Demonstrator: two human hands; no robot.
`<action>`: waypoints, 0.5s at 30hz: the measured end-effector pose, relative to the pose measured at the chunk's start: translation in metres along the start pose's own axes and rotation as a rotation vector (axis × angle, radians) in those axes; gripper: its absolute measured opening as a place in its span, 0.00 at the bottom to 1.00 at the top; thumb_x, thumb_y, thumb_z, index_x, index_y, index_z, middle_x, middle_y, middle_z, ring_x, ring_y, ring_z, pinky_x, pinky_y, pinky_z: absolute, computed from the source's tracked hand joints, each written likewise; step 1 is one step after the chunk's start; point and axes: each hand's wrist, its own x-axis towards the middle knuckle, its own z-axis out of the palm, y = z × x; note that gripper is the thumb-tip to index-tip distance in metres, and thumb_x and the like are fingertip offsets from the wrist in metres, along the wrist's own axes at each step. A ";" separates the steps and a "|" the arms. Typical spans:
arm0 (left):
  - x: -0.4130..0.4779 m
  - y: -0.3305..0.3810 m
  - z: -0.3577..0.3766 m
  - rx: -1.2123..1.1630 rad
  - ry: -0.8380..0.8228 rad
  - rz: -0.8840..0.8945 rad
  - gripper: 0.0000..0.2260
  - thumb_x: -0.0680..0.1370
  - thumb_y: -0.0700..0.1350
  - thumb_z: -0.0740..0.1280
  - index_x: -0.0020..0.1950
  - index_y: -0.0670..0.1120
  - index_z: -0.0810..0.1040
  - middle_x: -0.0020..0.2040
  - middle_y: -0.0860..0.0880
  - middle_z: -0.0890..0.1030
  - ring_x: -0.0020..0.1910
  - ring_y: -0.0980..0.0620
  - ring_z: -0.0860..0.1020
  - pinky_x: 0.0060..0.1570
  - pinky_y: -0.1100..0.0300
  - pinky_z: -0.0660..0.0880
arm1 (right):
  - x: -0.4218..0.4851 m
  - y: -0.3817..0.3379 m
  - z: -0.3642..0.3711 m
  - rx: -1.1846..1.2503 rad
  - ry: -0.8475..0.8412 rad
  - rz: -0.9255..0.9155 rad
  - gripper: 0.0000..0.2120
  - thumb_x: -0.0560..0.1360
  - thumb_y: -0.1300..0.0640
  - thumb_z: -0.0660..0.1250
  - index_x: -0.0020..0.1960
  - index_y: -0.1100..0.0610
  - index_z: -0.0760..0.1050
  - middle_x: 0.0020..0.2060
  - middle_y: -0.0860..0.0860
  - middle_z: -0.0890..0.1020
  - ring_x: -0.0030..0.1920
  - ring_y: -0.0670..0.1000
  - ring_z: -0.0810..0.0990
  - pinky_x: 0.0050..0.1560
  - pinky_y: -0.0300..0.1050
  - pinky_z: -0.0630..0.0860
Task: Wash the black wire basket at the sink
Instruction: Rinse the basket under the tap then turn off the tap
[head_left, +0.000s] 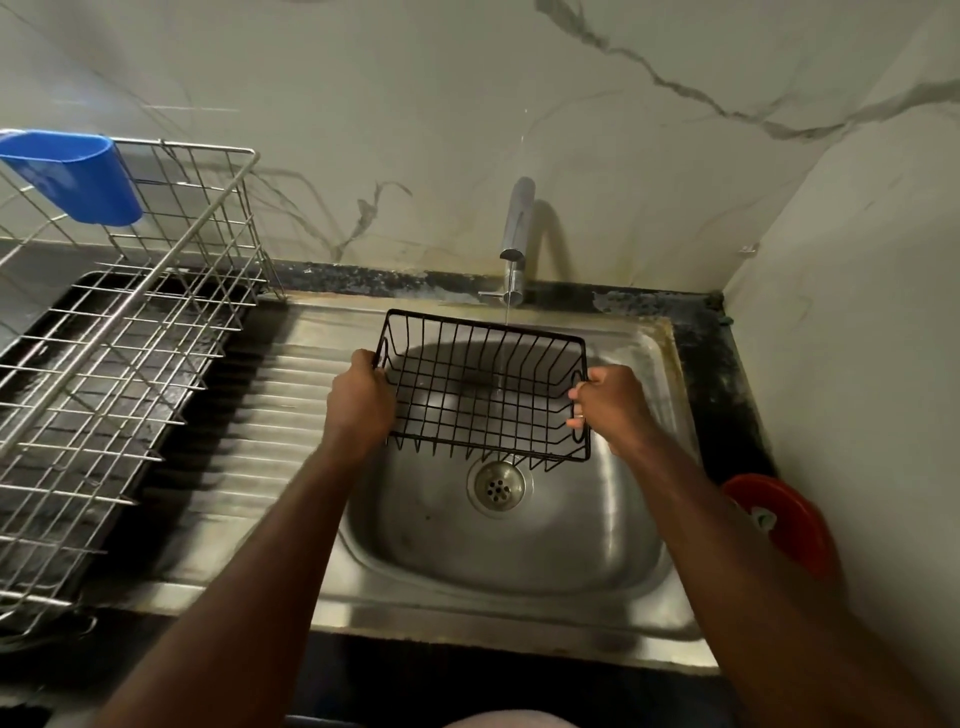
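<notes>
The black wire basket hangs over the steel sink, opening upward, held level above the drain. My left hand grips its left end and my right hand grips the handle loop on its right end. A thin stream of water falls from the chrome tap through the basket's far side.
A steel dish rack with a blue plastic cup stands on a black tray at the left. The ribbed drainboard lies between rack and basin. A red round dish sits at the right by the wall.
</notes>
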 end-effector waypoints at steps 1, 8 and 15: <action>0.000 -0.001 -0.001 0.005 0.001 0.006 0.13 0.84 0.41 0.56 0.66 0.39 0.72 0.58 0.32 0.79 0.57 0.32 0.76 0.53 0.46 0.71 | 0.000 -0.001 -0.001 0.007 -0.005 -0.012 0.17 0.76 0.66 0.61 0.65 0.68 0.71 0.53 0.61 0.81 0.32 0.52 0.80 0.42 0.58 0.83; 0.000 -0.010 -0.007 0.038 0.034 0.066 0.15 0.84 0.41 0.57 0.70 0.40 0.72 0.58 0.33 0.80 0.57 0.31 0.77 0.55 0.45 0.73 | 0.008 -0.028 -0.024 -0.229 0.137 -0.284 0.17 0.76 0.52 0.68 0.36 0.64 0.77 0.28 0.56 0.77 0.29 0.51 0.74 0.36 0.45 0.75; -0.004 -0.004 0.001 -0.022 -0.008 0.084 0.14 0.84 0.42 0.57 0.68 0.42 0.73 0.53 0.36 0.82 0.50 0.35 0.80 0.50 0.46 0.77 | 0.044 -0.087 -0.012 -0.429 -0.003 -0.513 0.05 0.75 0.59 0.70 0.48 0.60 0.83 0.40 0.48 0.84 0.35 0.42 0.78 0.40 0.37 0.74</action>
